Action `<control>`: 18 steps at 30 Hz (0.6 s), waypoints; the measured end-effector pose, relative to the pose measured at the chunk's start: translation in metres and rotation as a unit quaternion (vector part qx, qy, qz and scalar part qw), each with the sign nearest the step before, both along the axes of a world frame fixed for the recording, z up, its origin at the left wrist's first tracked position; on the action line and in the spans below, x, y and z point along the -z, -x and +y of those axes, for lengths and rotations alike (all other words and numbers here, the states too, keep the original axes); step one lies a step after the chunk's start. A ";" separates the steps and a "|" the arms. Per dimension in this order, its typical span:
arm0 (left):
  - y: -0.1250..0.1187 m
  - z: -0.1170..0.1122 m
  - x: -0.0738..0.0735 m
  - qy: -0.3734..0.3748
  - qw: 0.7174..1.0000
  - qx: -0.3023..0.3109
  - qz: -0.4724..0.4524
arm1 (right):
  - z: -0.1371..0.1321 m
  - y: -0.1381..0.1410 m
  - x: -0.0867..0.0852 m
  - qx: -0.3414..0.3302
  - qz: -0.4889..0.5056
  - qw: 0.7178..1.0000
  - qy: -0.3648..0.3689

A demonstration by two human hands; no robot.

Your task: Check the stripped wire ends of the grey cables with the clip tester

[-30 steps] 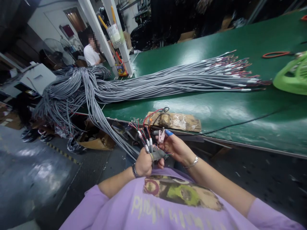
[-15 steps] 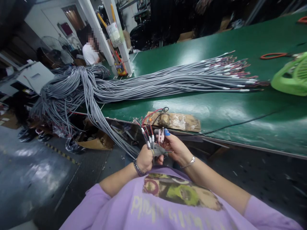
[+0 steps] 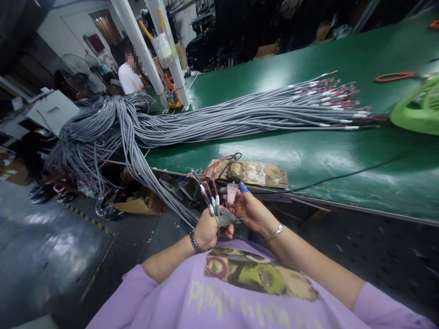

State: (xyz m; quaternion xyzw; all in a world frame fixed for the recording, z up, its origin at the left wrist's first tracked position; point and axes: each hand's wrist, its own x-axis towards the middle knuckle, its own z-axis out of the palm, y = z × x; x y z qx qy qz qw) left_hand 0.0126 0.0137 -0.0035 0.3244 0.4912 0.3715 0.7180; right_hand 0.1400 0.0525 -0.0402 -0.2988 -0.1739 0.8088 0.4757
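My left hand (image 3: 206,232) is closed round the end of a grey cable (image 3: 224,220), whose thin coloured wires with white tips (image 3: 209,194) fan upward. My right hand (image 3: 248,210) sits just to its right, fingers pinched on a small pale connector (image 3: 232,193); a fingertip wears blue tape. Both hands hover close together above my lap, in front of the green table's (image 3: 308,155) near edge. The grey cable trails down and left toward a large bundle.
A long bundle of grey cables (image 3: 240,114) lies across the green table and spills off its left end (image 3: 99,132). A brown board (image 3: 254,172) lies near the edge, a green plastic item (image 3: 418,109) at right. A person in white (image 3: 130,77) sits at far left.
My right hand has turned the pale connector slightly, so it now shows as one flat piece. Otherwise the hands have stayed in place.
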 end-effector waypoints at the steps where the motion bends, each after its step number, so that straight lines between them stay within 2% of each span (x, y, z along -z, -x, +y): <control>1: 0.001 -0.002 -0.002 -0.001 1.000 -0.002 0.000 | 0.000 0.000 -0.001 0.004 -0.003 1.000 -0.004; 7: 0.005 -0.011 -0.004 0.011 0.999 -0.031 -0.010 | -0.003 -0.001 -0.004 0.028 -0.030 0.999 -0.021; 14: -0.001 -0.004 -0.001 0.027 0.998 -0.052 -0.018 | 0.000 0.002 -0.006 0.012 0.002 1.000 0.015; 18: -0.006 0.001 0.001 0.032 0.997 -0.062 -0.014 | 0.004 0.003 0.000 0.009 0.005 1.000 0.002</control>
